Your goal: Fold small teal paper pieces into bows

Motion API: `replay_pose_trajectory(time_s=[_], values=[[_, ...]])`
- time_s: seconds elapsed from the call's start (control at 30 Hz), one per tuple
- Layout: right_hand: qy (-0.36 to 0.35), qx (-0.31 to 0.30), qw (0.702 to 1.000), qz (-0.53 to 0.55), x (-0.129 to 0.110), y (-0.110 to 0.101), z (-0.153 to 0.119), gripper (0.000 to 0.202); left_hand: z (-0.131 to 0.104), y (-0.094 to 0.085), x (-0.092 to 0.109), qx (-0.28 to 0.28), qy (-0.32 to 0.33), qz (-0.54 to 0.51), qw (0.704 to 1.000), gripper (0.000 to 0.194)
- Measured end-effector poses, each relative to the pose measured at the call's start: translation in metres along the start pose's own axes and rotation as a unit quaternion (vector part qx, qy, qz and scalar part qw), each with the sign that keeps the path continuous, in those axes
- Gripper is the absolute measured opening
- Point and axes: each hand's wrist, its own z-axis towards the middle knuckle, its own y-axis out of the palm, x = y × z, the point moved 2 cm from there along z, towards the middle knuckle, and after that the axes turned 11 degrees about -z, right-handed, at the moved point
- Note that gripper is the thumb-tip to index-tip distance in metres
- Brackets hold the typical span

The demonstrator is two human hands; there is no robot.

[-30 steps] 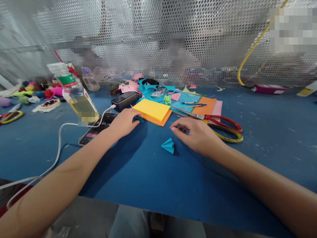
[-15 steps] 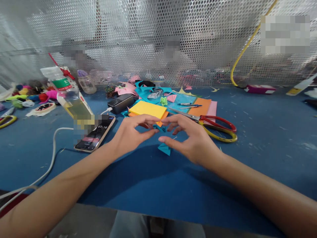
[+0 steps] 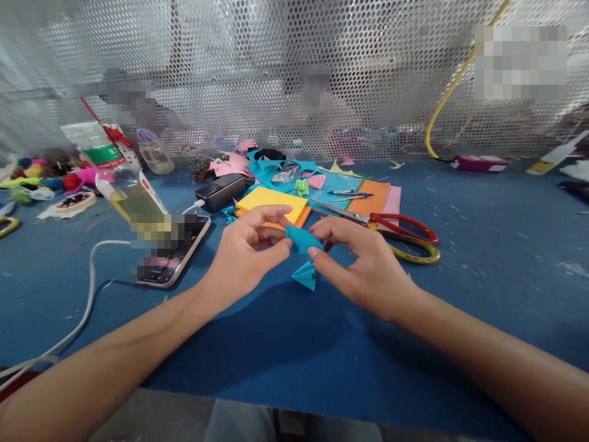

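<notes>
A small piece of folded blue paper point(image 3: 302, 239) is held between my two hands, just above the blue table. My left hand point(image 3: 253, 245) pinches its left end between thumb and fingers. From the other side, my right hand point(image 3: 354, 261) grips its right end, the thumb in front and the fingers behind. Under it, a pleated blue paper fan point(image 3: 305, 276) lies on the table. Close behind my left hand is a stack of yellow and orange paper point(image 3: 264, 199). Large scissors point(image 3: 405, 227) with red and yellow handles lie just beyond my right hand.
Left of my hands are a phone point(image 3: 177, 252), a white cable point(image 3: 92, 276), a black speaker-like box point(image 3: 225, 191) and a tilted bottle point(image 3: 124, 184). Paper scraps point(image 3: 271, 162), pens point(image 3: 350, 195) and orange sheets point(image 3: 375, 196) lie behind. A perforated metal screen point(image 3: 377, 80) borders the table's far side.
The blue paper between my hands has turned so that a broader, smooth face shows. My right thumb has come up against it, and my left fingers have lifted slightly.
</notes>
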Motion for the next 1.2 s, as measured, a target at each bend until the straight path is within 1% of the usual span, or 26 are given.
replay_pose_trajectory(time_s=[0.1,0.2,0.27,0.4,0.47,0.53,0.57,0.63,0.7,0.73,0.8,0.87,0.93,1.03,1.1,1.2], values=[[0.026,-0.003,1.000,0.001,0.003,0.003,-0.001,0.005,-0.001,0.002,-0.002,0.016,-0.037,-0.015,0.999,0.038],[0.038,0.003,0.999,0.028,0.005,0.006,-0.001,0.010,-0.003,0.004,-0.001,0.005,-0.064,-0.014,0.998,0.039],[0.026,0.002,0.999,0.043,0.004,0.006,0.000,0.009,-0.004,0.006,-0.001,-0.007,-0.074,-0.022,0.997,0.040],[-0.009,0.003,0.999,0.045,0.004,0.003,0.002,0.006,-0.003,0.006,-0.004,-0.033,-0.069,-0.026,0.997,0.039],[-0.018,0.000,0.999,0.041,0.004,0.002,0.002,0.005,-0.003,0.006,-0.006,-0.059,-0.058,0.000,0.997,0.034],[-0.002,-0.004,1.000,0.024,0.006,0.002,0.003,0.005,-0.003,0.006,-0.008,-0.096,-0.019,0.073,0.993,0.025],[0.014,-0.002,1.000,0.014,0.007,0.002,0.003,0.005,-0.003,0.006,-0.009,-0.123,0.007,0.125,0.984,0.021],[0.047,0.002,0.999,-0.002,0.010,0.001,0.004,0.004,-0.004,0.007,-0.012,-0.180,0.049,0.227,0.956,0.017],[0.066,0.001,0.998,0.001,0.012,0.001,0.004,0.003,-0.004,0.007,-0.018,-0.227,0.056,0.287,0.929,0.018],[0.069,-0.001,0.998,0.005,0.013,0.001,0.004,0.003,-0.004,0.007,-0.020,-0.244,0.052,0.300,0.921,0.018],[0.067,-0.003,0.998,0.016,0.016,0.001,0.005,0.004,-0.004,0.007,-0.024,-0.265,0.043,0.309,0.912,0.015],[0.065,0.009,0.997,0.041,0.018,0.001,0.006,0.005,-0.003,0.007,-0.025,-0.283,0.040,0.308,0.907,0.012],[0.067,0.023,0.994,0.077,0.020,0.000,0.007,0.011,-0.003,0.007,-0.022,-0.287,0.051,0.294,0.911,0.011],[0.082,0.033,0.988,0.127,0.019,-0.006,0.010,0.023,-0.003,0.005,-0.013,-0.251,0.092,0.237,0.934,0.009],[0.095,0.042,0.984,0.145,0.017,-0.010,0.012,0.024,-0.004,0.003,-0.006,-0.217,0.131,0.214,0.943,0.008],[0.112,0.069,0.977,0.168,0.018,-0.016,0.015,0.019,-0.005,0.002,0.000,-0.175,0.197,0.226,0.938,0.006]])
